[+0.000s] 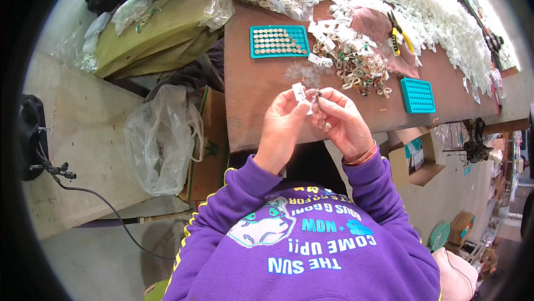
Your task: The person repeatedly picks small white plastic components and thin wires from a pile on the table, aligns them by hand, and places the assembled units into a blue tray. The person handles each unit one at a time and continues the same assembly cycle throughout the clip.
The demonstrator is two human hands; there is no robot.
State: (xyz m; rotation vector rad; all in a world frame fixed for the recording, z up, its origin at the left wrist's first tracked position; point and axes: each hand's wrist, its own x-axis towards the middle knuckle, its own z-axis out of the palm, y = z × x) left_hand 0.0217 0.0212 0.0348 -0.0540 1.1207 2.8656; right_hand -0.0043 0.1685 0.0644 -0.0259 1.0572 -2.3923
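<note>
Close together above the near edge of the brown table [253,128] are both hands, fingertips almost meeting. My left hand [280,128] pinches a small white tag [300,93] between thumb and fingers. In the fingers of my right hand [350,128] is a small piece of beaded jewelry [316,99] with dark and shiny bits, partly hidden by the fingers. Whether the tag is joined to it, I cannot tell. Just beyond the hands lie a few small clear plastic pieces [303,72] and a tangled heap of tagged trinkets with cords [356,64].
A teal tray [301,35] holding rows of round pieces lies at the back left; a second teal tray [418,96] is on the right. Yellow-handled pliers [396,39] rest on a pink cloth [370,21]. White tags [423,20] cover the far side. A plastic bag [161,139] hangs left.
</note>
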